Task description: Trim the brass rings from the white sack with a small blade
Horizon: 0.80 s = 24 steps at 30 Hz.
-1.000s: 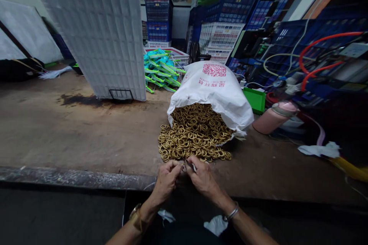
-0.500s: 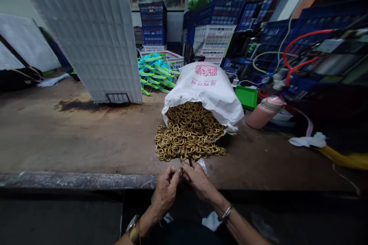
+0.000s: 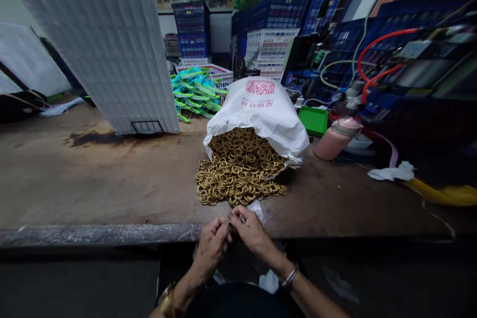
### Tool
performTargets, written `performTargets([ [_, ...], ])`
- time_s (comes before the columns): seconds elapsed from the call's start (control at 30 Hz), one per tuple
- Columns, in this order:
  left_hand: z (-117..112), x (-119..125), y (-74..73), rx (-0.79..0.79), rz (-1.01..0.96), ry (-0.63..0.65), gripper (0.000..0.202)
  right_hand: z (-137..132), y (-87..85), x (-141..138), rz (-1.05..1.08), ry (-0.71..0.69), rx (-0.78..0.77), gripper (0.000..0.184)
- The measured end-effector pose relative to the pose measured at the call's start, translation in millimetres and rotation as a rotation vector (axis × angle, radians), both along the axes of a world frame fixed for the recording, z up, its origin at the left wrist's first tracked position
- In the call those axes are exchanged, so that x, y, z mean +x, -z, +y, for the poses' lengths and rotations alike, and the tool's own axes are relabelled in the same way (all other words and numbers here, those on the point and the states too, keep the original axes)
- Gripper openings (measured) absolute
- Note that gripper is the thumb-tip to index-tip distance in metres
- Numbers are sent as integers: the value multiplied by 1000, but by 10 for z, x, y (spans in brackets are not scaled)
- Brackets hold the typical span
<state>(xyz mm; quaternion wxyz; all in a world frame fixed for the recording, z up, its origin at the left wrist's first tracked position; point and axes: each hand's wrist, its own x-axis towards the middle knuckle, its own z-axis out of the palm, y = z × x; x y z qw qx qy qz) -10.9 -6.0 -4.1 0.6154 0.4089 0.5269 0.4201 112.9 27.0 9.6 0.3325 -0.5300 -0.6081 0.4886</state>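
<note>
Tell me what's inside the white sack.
Gold-coloured rings show in the open mouth of the sack, spilling onto the table. Anything deeper inside is covered and can't be seen.

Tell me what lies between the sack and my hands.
In the head view, gold-coloured rings spill from the sack toward your left hand and right hand; a pale, shiny patch shows beyond the right one.

There are two hands (image 3: 213,243) (image 3: 251,233), one white sack (image 3: 257,112), one pink bottle (image 3: 333,140), rings (image 3: 234,179) beyond counting.
</note>
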Motion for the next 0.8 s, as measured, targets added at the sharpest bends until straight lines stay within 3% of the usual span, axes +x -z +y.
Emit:
performTargets([
  [0.33,-103,80,-12,-83,-206,17,31,-75,86,140,47,-61,56,28],
  [0.43,-107,92,-48,-94,-189,0,32,-96,68,171,-122,-30,138,23],
  [0.53,-104,93,-86,-99,-147,-30,34,-145,63,190,-349,-108,196,14],
  [0.63,-107,95,-110,-87,-141,-31,34,-192,62,190,-521,-214,194,26],
  [0.8,-112,104,-112,-61,-128,-41,36,-208,16,162,-693,-236,182,33],
])
